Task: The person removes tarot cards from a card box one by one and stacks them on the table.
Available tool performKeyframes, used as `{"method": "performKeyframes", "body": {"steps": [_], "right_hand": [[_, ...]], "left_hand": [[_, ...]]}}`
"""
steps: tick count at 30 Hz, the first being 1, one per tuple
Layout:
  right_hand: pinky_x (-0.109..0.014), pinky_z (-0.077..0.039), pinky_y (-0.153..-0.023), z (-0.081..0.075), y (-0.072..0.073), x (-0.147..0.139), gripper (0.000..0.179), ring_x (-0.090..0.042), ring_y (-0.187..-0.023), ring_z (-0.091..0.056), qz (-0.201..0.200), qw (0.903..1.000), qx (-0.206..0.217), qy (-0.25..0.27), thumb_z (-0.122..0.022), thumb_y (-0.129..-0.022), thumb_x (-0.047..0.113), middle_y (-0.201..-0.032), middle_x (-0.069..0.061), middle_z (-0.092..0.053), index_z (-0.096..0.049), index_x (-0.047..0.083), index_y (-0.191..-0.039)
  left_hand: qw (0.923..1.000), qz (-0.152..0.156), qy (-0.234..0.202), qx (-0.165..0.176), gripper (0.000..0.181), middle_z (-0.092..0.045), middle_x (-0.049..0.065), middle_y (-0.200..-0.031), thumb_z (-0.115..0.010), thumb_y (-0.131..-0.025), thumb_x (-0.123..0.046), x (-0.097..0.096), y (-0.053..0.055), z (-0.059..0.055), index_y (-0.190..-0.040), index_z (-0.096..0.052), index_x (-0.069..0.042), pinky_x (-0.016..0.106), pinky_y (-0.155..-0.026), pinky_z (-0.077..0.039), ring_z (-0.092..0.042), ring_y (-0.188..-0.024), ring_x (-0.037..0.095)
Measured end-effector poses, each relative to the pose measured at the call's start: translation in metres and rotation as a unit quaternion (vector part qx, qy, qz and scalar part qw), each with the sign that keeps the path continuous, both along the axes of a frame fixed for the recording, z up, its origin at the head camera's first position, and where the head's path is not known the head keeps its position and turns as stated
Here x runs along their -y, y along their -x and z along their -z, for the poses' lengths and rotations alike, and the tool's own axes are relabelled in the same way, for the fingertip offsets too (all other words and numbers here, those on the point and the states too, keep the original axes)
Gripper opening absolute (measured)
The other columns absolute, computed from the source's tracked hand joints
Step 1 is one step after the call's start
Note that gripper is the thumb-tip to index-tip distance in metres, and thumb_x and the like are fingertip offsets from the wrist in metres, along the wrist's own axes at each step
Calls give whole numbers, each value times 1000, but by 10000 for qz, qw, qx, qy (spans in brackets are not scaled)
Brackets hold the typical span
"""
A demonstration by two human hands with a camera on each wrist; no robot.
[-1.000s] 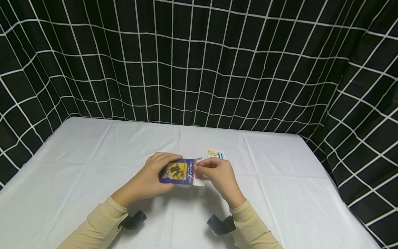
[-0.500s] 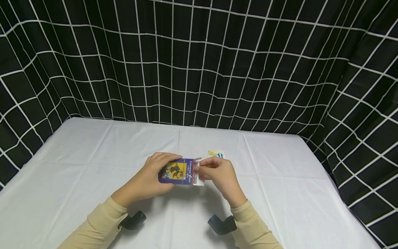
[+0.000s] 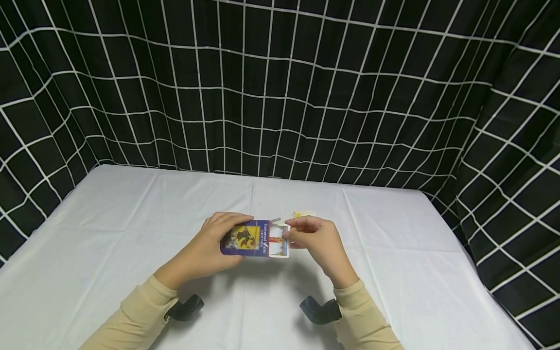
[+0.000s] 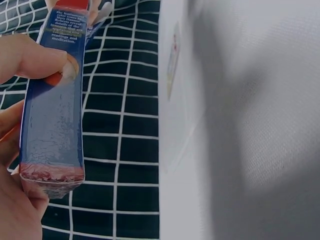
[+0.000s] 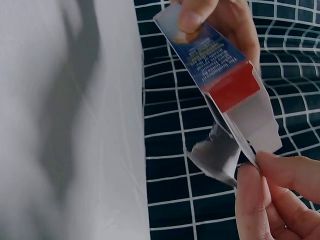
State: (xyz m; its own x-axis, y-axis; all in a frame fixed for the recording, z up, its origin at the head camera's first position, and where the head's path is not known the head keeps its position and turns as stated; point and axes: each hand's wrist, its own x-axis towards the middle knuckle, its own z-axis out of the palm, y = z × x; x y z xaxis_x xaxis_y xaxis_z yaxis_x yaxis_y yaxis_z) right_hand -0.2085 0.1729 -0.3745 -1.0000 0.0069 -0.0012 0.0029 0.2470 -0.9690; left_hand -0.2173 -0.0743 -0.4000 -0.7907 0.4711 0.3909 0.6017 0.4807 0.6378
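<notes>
Above the table, my left hand [image 3: 207,245] grips a blue tarot card box [image 3: 245,238] with a yellow picture on its front. Its narrow side [image 4: 52,125] faces the left wrist view, the thumb pressed on it. From the box's open right end a tarot card [image 3: 277,245] sticks out partway; its edge [image 5: 241,142] shows in the right wrist view. Fingers and thumb of my right hand [image 3: 319,238] pinch the card's outer end. Whether more than one card is pinched, I cannot tell. Beside the card, an opened box flap [image 5: 220,155] hangs out.
A single card [image 3: 303,214] lies on the white tablecloth [image 3: 131,233] behind my right hand, partly hidden by it. Black curtains [image 3: 280,87] with a white grid stand behind the table and at both sides. Dark wrist mounts [image 3: 321,310] jut inward from both sleeves.
My right hand has moved right, drawing the card farther out of the box. The box has shifted slightly left and up in my left hand. More of the card's picture now shows.
</notes>
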Motion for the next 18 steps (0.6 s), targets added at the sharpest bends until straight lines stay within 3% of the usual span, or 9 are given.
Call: {"method": "performKeyframes", "body": {"steps": [7,18], "right_hand": [[-33,-61,-75,-1,2,-4,26,-13,-79,-70,-86,10000,-46,-6,-73,-84,5,-101,-18,-72,-72,-7,-106],[-31,-61,-74,-10,4,-22,26,-10,-76,-70,-20,10000,-34,-69,-73,-83,5,-101,-13,-73,-71,-10,-105]], "left_hand": [[10000,5,3,-13,74,-60,4,-137,-81,-68,-12,1,0,-1,-138,-56,-15,49,-108,-34,-47,-127,23],[10000,-76,-5,-4,75,-58,4,-138,-81,-69,-13,3,1,-3,-139,-55,-15,49,-108,-33,-47,-124,23]]}}
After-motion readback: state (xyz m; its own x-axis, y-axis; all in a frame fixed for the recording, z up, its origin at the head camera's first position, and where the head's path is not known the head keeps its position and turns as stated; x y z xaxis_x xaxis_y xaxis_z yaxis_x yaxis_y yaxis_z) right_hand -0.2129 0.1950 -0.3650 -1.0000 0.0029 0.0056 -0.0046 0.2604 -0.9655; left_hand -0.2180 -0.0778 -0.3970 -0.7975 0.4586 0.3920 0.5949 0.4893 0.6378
